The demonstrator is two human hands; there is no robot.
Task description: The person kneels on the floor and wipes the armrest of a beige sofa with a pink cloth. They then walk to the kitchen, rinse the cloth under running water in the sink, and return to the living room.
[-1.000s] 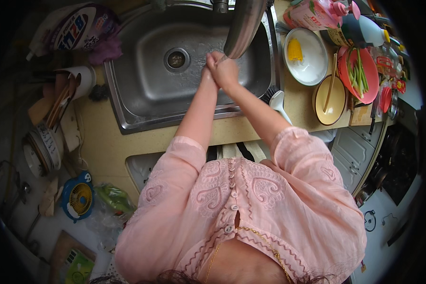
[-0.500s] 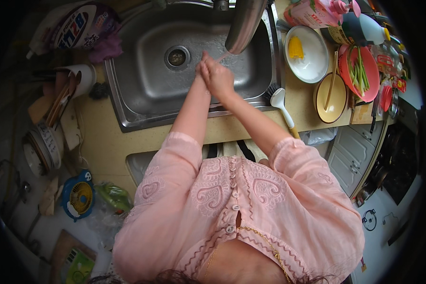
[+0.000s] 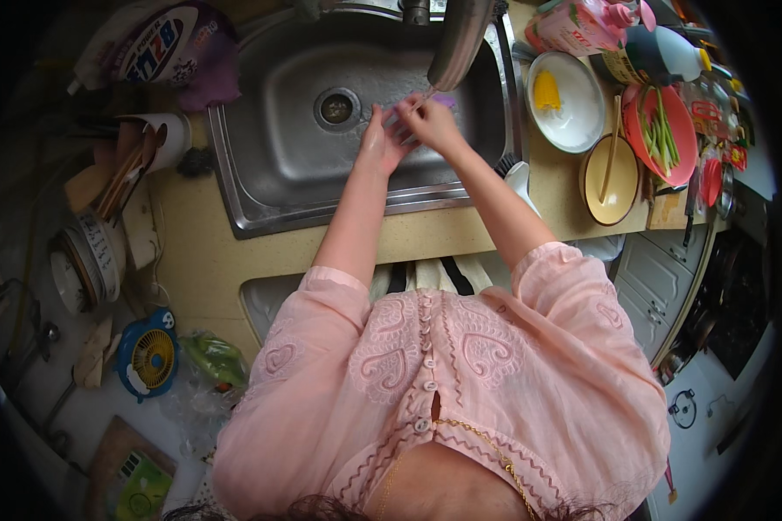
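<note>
My left hand [image 3: 385, 143] is over the sink [image 3: 278, 139], palm turned up and fingers spread, with nothing visible in it. Against its fingertips, my right hand [image 3: 432, 123] has bent fingers that are blurred and partly hidden. Both hands are below the end of the metal faucet [image 3: 460, 43], where a thin stream of water seems to meet the right fingers. A small purple patch [image 3: 446, 101] shows beside the right hand; what it is I cannot make out. The drain [image 3: 336, 108] lies left of the hands.
A white bowl [image 3: 573, 122] with a yellow piece, a yellow bowl [image 3: 611, 195] and a red basin [image 3: 673, 161] of green stalks stand at right. A white-handled brush [image 3: 519, 181] lies by the sink's rim. At left are a detergent bag [image 3: 161, 48] and a utensil holder [image 3: 169, 139].
My hands were clasped together under the faucet. They have come apart, the left palm turning up and its fingers spreading, the right shifting slightly right. The whole view has shifted a little.
</note>
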